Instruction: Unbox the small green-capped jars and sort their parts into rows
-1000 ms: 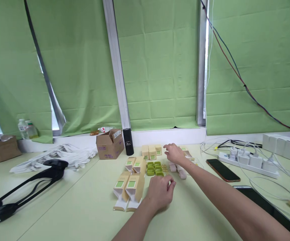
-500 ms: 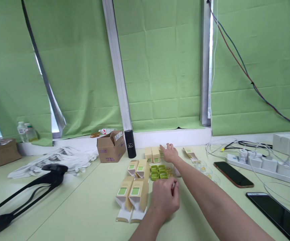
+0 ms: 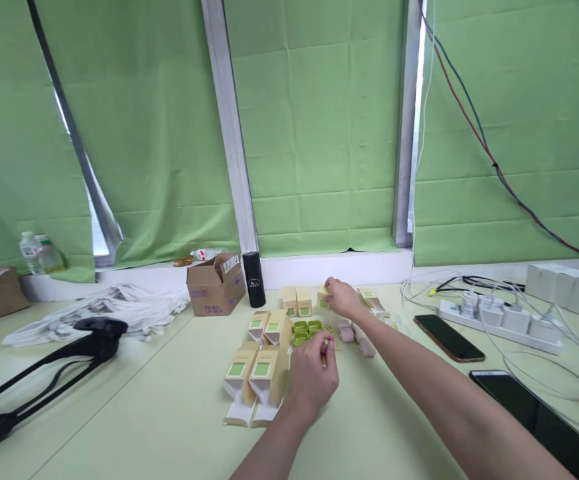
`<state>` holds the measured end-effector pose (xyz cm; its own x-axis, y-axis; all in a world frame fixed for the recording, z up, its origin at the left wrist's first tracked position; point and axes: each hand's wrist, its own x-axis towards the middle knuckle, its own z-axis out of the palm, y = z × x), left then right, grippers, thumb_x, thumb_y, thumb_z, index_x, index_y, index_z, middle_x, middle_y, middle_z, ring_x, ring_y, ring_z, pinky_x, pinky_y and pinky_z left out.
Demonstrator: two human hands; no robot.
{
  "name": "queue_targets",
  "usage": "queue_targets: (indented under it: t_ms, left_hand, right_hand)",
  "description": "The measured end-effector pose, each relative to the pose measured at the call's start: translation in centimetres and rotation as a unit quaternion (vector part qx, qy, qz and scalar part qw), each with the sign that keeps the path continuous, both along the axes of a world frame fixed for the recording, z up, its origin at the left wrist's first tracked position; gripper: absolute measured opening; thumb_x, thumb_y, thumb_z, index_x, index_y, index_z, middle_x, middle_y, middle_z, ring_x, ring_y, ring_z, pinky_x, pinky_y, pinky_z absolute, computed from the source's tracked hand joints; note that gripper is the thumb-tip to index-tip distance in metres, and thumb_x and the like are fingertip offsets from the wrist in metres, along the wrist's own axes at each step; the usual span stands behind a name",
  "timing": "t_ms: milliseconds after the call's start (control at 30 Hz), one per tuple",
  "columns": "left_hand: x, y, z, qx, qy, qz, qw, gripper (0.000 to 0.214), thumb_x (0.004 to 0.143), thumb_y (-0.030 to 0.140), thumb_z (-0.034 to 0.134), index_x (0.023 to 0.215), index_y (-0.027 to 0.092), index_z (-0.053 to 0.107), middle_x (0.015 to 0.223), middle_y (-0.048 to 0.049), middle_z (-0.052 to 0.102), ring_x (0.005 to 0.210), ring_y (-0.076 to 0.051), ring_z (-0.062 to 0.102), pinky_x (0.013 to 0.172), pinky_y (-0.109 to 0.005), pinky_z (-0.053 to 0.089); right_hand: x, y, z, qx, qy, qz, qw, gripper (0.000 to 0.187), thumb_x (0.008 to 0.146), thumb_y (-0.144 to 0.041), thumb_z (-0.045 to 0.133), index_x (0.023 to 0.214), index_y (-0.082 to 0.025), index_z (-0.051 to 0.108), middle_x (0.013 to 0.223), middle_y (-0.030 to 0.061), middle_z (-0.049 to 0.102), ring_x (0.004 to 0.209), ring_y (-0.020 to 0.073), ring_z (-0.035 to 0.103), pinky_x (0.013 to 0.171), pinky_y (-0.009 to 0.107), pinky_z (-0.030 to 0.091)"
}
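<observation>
My right hand [image 3: 342,298] reaches to the back of the group, its fingers closed on a small kraft box [image 3: 323,299]. Two similar kraft boxes [image 3: 297,301] stand just left of it. Closer to me, my left hand [image 3: 314,373] is curled with thumb and fingertips together; whatever they may hold is hidden. Behind it are small green square cups [image 3: 307,328], partly covered by the fingers. Several open kraft cartons [image 3: 262,373] with green labels lie to the left, white flaps toward me. Pale pink blocks [image 3: 347,331] sit beneath my right forearm.
An opened kraft carton [image 3: 373,303] lies right of my right hand. Phones [image 3: 449,338] and a power strip [image 3: 499,323] with cables are farther right. A brown cardboard box [image 3: 216,287], black cylinder [image 3: 253,280], white cloth pile [image 3: 99,313] and black frame [image 3: 44,377] occupy the left.
My right fingers have closed on the small kraft box, which now stands farther from its two neighbours. My left hand has lifted slightly toward the green cups. The view has shifted a little.
</observation>
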<state>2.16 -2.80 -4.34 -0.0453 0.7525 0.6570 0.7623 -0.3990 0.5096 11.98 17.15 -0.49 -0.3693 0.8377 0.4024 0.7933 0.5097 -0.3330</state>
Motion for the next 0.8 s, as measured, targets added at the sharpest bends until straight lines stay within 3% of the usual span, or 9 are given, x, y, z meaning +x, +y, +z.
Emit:
queue_targets:
  t_ms: [200, 267, 367, 500, 633, 800]
  left_hand:
    - [-0.1, 0.1, 0.9, 0.035, -0.158, 0.016, 0.987, 0.014, 0.094, 0.022, 0.05, 0.106, 0.022, 0.058, 0.096, -0.0058, 0.067, 0.087, -0.021, 0.064, 0.081, -0.033, 0.05]
    - [-0.1, 0.2, 1.0, 0.034, -0.172, 0.014, 0.984, 0.016, 0.093, 0.021, 0.052, 0.108, 0.023, 0.058, 0.101, -0.007, 0.066, 0.095, -0.022, 0.063, 0.087, -0.036, 0.05]
    - [0.0, 0.3, 0.9, 0.018, -0.183, -0.018, 0.983, 0.024, 0.09, 0.016, 0.053, 0.112, 0.023, 0.057, 0.106, -0.0078, 0.065, 0.102, -0.023, 0.062, 0.093, -0.039, 0.05]
    - [0.0, 0.5, 0.5, -0.005, -0.183, -0.066, 0.981, 0.034, 0.085, 0.007, 0.051, 0.114, 0.023, 0.057, 0.112, -0.0081, 0.065, 0.107, -0.023, 0.062, 0.097, -0.04, 0.049]
    - [0.2, 0.7, -0.1, -0.039, -0.154, -0.1, 0.982, 0.04, 0.077, -0.001, 0.048, 0.108, 0.022, 0.06, 0.107, -0.0071, 0.068, 0.104, -0.022, 0.064, 0.097, -0.039, 0.05]
    - [0.5, 0.8, -0.5, -0.079, -0.114, -0.117, 0.983, 0.048, 0.071, -0.006, 0.047, 0.108, 0.021, 0.063, 0.108, -0.0069, 0.07, 0.104, -0.022, 0.066, 0.097, -0.038, 0.05]
  right_hand:
    - [5.7, -4.6, 1.9, -0.007, 0.134, 0.062, 0.989, 0.034, 0.092, -0.038, 0.064, 0.119, -0.025, 0.049, 0.112, 0.0042, 0.069, 0.09, 0.017, 0.067, 0.076, 0.029, 0.05]
    - [7.6, -7.2, 1.7, -0.036, 0.252, 0.118, 0.96, 0.037, 0.086, -0.043, 0.069, 0.114, -0.025, 0.053, 0.108, 0.0045, 0.068, 0.086, 0.0178, 0.067, 0.075, 0.031, 0.052]
    - [9.7, -11.2, 0.8, -0.066, 0.322, 0.166, 0.93, 0.037, 0.083, -0.044, 0.072, 0.109, -0.025, 0.055, 0.107, 0.0044, 0.066, 0.09, 0.019, 0.065, 0.076, 0.033, 0.054]
    - [10.7, -14.6, -1.8, -0.092, 0.284, 0.186, 0.936, 0.031, 0.083, -0.035, 0.071, 0.109, -0.026, 0.056, 0.111, 0.0038, 0.066, 0.089, 0.0189, 0.064, 0.076, 0.033, 0.053]
    - [10.8, -15.7, -4.2, -0.09, 0.238, 0.198, 0.947, 0.034, 0.084, -0.029, 0.07, 0.114, -0.026, 0.054, 0.112, 0.004, 0.067, 0.091, 0.0204, 0.063, 0.078, 0.034, 0.052]
    - [12.0, -16.0, -4.4, -0.053, 0.172, 0.218, 0.959, 0.046, 0.084, -0.024, 0.067, 0.126, -0.027, 0.049, 0.124, 0.007, 0.064, 0.105, 0.0245, 0.063, 0.092, 0.04, 0.049]
